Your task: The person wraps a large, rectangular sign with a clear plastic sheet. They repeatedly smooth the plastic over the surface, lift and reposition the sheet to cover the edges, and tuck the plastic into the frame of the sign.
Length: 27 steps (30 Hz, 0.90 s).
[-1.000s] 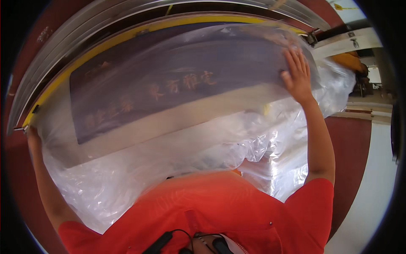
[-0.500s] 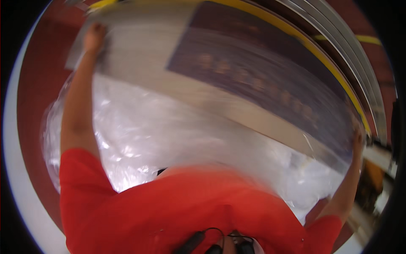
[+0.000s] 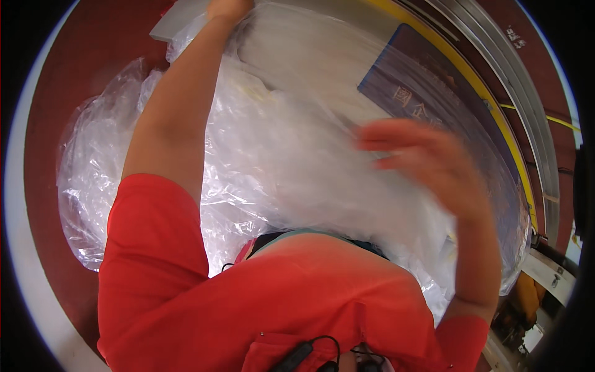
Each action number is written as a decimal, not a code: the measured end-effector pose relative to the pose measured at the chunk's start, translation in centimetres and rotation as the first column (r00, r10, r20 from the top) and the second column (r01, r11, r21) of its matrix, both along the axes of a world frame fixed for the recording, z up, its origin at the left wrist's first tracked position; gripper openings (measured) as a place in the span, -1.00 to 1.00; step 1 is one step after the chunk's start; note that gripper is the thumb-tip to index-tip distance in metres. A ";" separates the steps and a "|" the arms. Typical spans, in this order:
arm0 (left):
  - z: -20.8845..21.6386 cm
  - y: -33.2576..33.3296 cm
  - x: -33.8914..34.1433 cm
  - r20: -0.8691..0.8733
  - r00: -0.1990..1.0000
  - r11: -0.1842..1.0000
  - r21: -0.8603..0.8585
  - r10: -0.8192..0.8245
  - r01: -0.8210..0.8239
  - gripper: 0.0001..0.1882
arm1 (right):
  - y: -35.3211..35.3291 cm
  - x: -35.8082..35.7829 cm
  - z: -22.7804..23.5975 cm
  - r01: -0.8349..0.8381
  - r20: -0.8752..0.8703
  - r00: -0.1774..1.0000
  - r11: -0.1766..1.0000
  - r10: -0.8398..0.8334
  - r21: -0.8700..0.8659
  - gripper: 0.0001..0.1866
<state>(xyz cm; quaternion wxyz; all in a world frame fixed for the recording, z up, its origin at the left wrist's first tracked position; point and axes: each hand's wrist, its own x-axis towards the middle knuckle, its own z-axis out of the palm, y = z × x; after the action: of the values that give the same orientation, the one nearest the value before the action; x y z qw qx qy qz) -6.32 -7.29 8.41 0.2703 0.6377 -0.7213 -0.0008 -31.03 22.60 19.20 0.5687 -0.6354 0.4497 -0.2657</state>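
Note:
A large sheet of clear plastic film (image 3: 242,180) lies crumpled in front of me and spreads over a flat pale panel (image 3: 310,53). My left hand (image 3: 230,10) reaches far forward to the film's far left part. The top of the picture cuts off its fingers, so its grip is hidden. Blurred by motion, my right hand (image 3: 421,158) hovers over the middle right of the film. Its fingers are stretched out and apart, with nothing visible in them. Behind it, a dark blue printed area (image 3: 427,80) shows through the film.
A yellow strip (image 3: 496,115) edges the panel at the far right, with metal rails (image 3: 489,53) beyond it. Machine parts (image 3: 533,297) stand at the lower right. Reddish-brown floor (image 3: 56,142) shows at the left.
My right hand has come inward from the panel's right edge to above the film. My left hand has moved forward and rightward. Film now covers more of the panel and the blue area.

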 end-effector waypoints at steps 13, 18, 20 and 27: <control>0.5 -0.6 -0.5 -0.044 0.997 0.995 0.076 -0.059 0.062 -0.73 | 5.6 -3.6 5.9 0.150 0.501 0.859 0.987 -0.103 -0.054 -0.81; -1.4 -5.3 -0.1 0.149 0.980 0.987 0.101 -0.136 0.122 -0.58 | 22.4 -15.5 11.0 0.799 0.082 0.565 0.520 -0.821 -0.303 -0.75; -2.1 -6.8 1.1 0.181 0.975 0.989 0.107 -0.125 0.107 -0.59 | 28.1 -19.0 11.0 0.848 -0.106 0.269 0.288 -0.957 -0.446 -0.73; -4.4 -11.2 3.7 0.204 0.962 0.983 0.047 -0.181 0.175 -0.62 | 43.4 -27.2 6.2 0.742 0.144 -0.514 -0.522 -0.846 -0.421 -0.65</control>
<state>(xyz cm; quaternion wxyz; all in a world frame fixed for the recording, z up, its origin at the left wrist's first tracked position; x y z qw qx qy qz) -2.62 -18.45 3.99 0.1831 0.5705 -0.8000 0.0312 -58.22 66.01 25.43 -0.1403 -0.0463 0.7958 -0.5872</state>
